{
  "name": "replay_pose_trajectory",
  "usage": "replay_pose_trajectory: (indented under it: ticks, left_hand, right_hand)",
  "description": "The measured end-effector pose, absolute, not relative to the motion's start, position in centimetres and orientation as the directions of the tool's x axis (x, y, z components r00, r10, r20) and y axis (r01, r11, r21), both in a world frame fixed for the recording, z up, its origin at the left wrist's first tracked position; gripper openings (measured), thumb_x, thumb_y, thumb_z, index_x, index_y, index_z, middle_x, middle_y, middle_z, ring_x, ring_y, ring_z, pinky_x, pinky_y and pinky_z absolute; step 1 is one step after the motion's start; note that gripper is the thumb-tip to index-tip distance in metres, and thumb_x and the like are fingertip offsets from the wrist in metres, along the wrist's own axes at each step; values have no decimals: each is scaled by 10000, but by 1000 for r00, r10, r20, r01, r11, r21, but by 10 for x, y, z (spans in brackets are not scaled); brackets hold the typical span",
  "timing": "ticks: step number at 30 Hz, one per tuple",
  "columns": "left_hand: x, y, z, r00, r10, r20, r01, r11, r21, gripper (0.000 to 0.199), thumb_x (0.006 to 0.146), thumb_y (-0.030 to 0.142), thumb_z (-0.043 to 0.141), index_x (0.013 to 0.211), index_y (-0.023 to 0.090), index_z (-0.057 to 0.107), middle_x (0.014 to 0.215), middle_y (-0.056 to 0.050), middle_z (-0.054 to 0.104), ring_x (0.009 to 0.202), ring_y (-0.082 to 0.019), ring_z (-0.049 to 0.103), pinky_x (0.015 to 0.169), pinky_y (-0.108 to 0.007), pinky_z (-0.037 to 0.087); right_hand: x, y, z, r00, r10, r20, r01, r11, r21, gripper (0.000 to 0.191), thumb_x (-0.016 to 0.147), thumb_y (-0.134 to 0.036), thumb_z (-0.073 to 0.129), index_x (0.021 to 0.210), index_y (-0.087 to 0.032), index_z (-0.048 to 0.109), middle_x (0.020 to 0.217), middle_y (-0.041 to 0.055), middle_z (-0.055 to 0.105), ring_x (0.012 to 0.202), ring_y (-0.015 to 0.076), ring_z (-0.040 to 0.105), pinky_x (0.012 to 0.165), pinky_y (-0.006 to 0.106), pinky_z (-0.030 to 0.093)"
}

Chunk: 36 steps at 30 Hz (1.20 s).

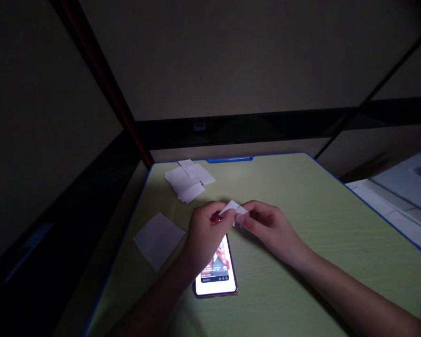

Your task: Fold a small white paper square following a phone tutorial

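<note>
The folded paper (233, 205) sits right between the person's two hands, over the middle of the worktop (319, 201), and neither hand is nearer: both touch it. It appears wider from side to side than from near to far, its peak pointing to the worktop's far edge, so its long axis runs from one grip to the other. The left hand (205, 231) pinches it from the left edge's side, thumb laid over the face closest to the person. The right hand (275, 229) has the opposite corner between thumb and fingers, nearly closed. The fingertips behind the paper are hidden, so how they press cannot be told. Whether the paper rests on the worktop or is held just above it is unclear too. A lit phone (216, 276) lies on the near side of the paper, partly covered by the left hand. A loose square sheet (159, 241) lies near the left edge, and a pile of paper (185, 182) near the far left corner.
</note>
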<state>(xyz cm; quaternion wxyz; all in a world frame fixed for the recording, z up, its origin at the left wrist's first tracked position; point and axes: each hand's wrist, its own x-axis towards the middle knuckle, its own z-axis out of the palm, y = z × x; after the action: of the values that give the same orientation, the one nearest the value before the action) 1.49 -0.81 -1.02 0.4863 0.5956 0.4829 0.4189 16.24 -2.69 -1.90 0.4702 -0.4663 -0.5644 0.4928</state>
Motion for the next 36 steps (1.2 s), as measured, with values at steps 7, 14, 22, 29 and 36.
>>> replay_pose_trajectory:
  ticks: [7,14,22,29,36]
  left_hand:
    - [13,-10,-10,241,970,26,172,-69,983,227,787,285,535,606,152,570,529,29,508,534,-104,498,498,-201,364]
    - [14,-9,-6,223,975,17,160,-54,986,218,772,270,534,590,156,574,498,31,520,499,-102,507,481,-197,370]
    - [15,-9,-9,245,969,-13,149,-24,988,160,736,276,575,643,147,601,538,25,550,525,-107,517,493,-202,380]
    - [13,-6,-6,192,981,-36,122,13,992,168,728,270,586,606,157,600,475,42,525,467,-94,484,468,-198,349]
    - [14,-7,-5,205,978,-24,107,2,994,166,731,267,581,607,158,605,484,46,529,468,-89,482,468,-193,353]
  right_hand:
    - [165,-26,-26,-104,993,55,88,64,-994,211,769,-371,654,735,-169,603,632,-16,549,565,108,476,523,238,381]
    - [165,-25,-23,-102,995,15,93,24,-995,235,756,-391,653,702,-169,595,613,-18,547,543,108,464,506,244,359]
    - [165,-26,-21,-108,994,29,87,39,-995,232,773,-368,639,681,-165,577,599,-28,506,533,94,417,491,241,322]
    - [164,-26,-18,-119,990,68,46,74,-996,168,722,-323,677,706,-180,590,616,-25,550,557,105,480,529,248,408]
    - [165,-27,-17,-125,990,60,76,70,-995,216,748,-374,643,684,-179,577,609,-20,536,559,114,472,524,245,387]
